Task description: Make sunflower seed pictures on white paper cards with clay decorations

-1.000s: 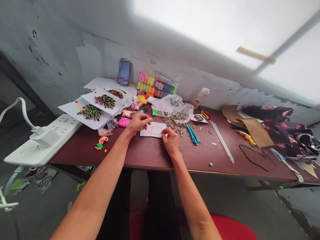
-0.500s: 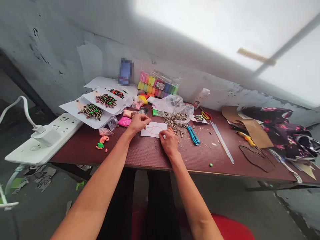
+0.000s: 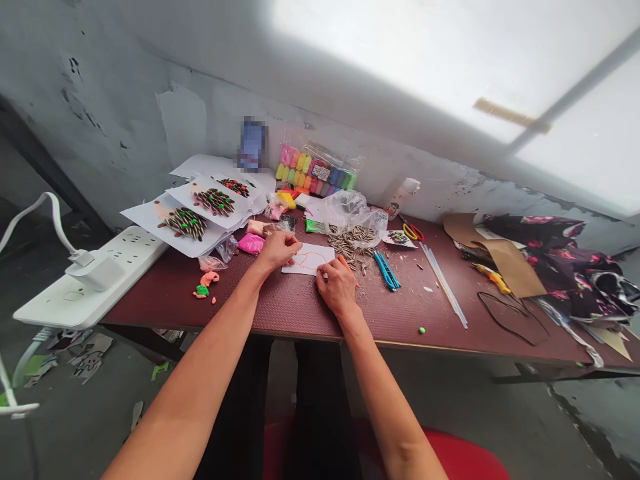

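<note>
A small white sheet of paper (image 3: 311, 256) with an orange-red outline drawn on it lies on the table between my hands. My left hand (image 3: 278, 252) is closed in a pinch over the sheet's left side; what its fingertips hold, if anything, is too small to make out. At the sheet's lower right corner, my right hand (image 3: 338, 285) has curled fingers closed on the paper's edge. An orange pen-like stick (image 3: 345, 263) shows along the far side of that hand, partly hidden by it. Striped sunflower seeds (image 3: 353, 238) lie heaped just beyond.
Papers bearing seed hedgehogs (image 3: 184, 223) are stacked left, beside a white power strip (image 3: 75, 293). Packets of coloured clay (image 3: 315, 172) lean on the wall. A blue utility knife (image 3: 387, 270), scissors (image 3: 413, 231), clear glue sticks (image 3: 444, 285) and a yellow glue gun (image 3: 493, 278) lie right.
My right hand has shifted slightly left and down at the paper's corner, showing more of the orange stick. My left hand stays pinched, nearly in place, slightly lower.
</note>
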Motion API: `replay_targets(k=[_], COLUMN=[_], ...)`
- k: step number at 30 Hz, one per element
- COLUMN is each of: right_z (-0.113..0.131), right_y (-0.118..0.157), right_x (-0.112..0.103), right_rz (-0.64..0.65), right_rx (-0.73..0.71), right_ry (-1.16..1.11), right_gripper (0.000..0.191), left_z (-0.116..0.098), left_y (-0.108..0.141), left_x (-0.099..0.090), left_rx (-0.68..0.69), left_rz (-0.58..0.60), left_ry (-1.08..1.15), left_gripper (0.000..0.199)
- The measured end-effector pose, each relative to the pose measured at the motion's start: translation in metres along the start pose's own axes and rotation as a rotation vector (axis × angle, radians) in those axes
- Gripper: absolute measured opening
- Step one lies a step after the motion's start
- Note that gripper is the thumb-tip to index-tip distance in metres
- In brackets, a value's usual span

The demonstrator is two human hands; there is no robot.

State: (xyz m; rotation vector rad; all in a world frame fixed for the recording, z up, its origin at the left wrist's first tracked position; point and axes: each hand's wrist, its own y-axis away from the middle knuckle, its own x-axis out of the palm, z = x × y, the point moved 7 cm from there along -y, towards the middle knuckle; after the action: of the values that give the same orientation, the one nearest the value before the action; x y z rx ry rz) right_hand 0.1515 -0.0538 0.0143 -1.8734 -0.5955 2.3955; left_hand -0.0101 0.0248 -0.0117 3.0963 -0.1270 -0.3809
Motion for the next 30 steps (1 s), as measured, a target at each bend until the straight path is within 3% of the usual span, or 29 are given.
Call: replay_targets(k=[13, 22, 30], right_z=[0.004, -0.004, 0.001], right_y=[0.016, 0.018, 0.020], right_x=[-0.003, -0.008, -0.006], right_rz=[0.009, -0.061, 0.011], right_rx=[-0.050, 0.054, 0.007], right_ry=[0.003, -0.043, 0.041], right_gripper=[0.021, 0.021, 0.019], left_z=[0.005, 0.006, -0.006], left_y=[-0.002, -0.003, 0.003], left_x=[0.000, 0.000, -0.003], left_rx=[-0.024, -0.018, 0.041], left_rz=[-0.004, -0.003, -0.051], left_ry=[-0.014, -0.014, -0.290], left_gripper=[0.018, 0.015, 0.013])
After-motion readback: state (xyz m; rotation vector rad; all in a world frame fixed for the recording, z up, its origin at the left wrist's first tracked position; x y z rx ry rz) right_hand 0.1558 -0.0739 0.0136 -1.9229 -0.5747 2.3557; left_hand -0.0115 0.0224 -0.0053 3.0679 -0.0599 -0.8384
